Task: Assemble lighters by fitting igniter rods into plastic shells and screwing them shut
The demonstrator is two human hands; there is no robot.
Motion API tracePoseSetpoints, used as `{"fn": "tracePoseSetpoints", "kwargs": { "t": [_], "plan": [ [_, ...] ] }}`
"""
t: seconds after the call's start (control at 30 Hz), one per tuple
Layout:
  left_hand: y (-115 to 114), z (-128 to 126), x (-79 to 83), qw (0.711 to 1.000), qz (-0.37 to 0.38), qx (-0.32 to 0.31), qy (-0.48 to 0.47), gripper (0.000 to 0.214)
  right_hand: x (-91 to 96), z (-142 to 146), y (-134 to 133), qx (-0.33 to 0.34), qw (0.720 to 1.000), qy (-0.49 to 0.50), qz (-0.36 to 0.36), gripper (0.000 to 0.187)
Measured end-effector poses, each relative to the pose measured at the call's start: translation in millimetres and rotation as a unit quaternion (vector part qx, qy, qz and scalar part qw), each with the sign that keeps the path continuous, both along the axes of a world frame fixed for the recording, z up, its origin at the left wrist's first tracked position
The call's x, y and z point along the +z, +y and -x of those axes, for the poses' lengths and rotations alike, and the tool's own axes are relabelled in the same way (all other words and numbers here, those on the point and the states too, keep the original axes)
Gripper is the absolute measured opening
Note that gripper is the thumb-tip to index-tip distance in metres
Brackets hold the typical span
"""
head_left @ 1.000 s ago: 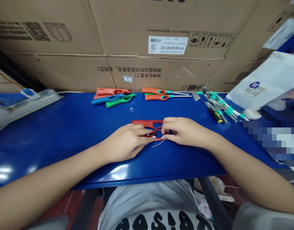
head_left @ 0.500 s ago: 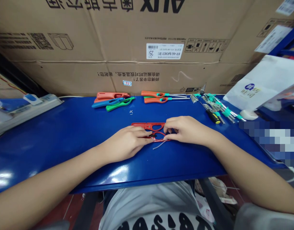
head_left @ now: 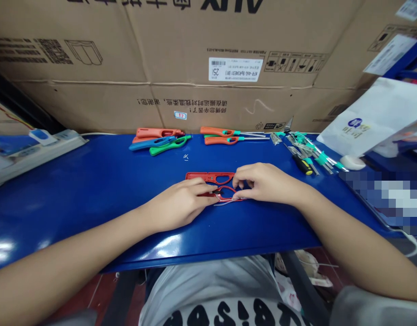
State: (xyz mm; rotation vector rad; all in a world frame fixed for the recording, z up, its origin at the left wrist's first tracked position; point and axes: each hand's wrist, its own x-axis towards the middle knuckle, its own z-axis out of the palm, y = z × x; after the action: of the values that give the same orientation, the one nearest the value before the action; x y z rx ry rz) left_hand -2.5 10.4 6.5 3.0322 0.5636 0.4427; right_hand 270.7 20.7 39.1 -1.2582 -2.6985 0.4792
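Observation:
A red plastic lighter shell (head_left: 208, 177) lies open on the blue table (head_left: 93, 181) in front of me. My left hand (head_left: 179, 203) rests on the table, its fingers pinched on the shell's near side by a small dark part. My right hand (head_left: 263, 183) is curled over the shell's right end, fingers pinched at the trigger loop. A thin white wire (head_left: 225, 202) trails from under the shell between my two hands.
Coloured lighter shells (head_left: 159, 139) and orange lighters (head_left: 225, 136) lie at the back of the table. Metal-tipped parts and a yellow-black screwdriver (head_left: 305, 166) sit at the right. Cardboard boxes (head_left: 208, 59) wall the rear; a white bag (head_left: 375, 117) is at right, a power strip (head_left: 41, 145) at left.
The white wire has been drawn in closer under the shell. Both hands stayed at the shell with small finger movements; the view shifted slightly.

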Motion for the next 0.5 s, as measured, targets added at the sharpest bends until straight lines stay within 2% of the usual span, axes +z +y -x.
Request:
{"fn": "tracePoseSetpoints", "kwargs": {
  "t": [0.17, 0.5],
  "plan": [
    [0.4, 0.0, -0.8, 1.000, 0.014, -0.010, -0.013, 0.038, 1.9, 0.6, -1.1, 0.005, 1.000, -0.006, 0.009, 0.017],
    [0.2, -0.2, -1.2, 0.999, 0.023, -0.011, -0.034, 0.038, 0.5, 2.7, -5.5, 0.023, 0.999, -0.027, -0.020, 0.012]
  ]
}}
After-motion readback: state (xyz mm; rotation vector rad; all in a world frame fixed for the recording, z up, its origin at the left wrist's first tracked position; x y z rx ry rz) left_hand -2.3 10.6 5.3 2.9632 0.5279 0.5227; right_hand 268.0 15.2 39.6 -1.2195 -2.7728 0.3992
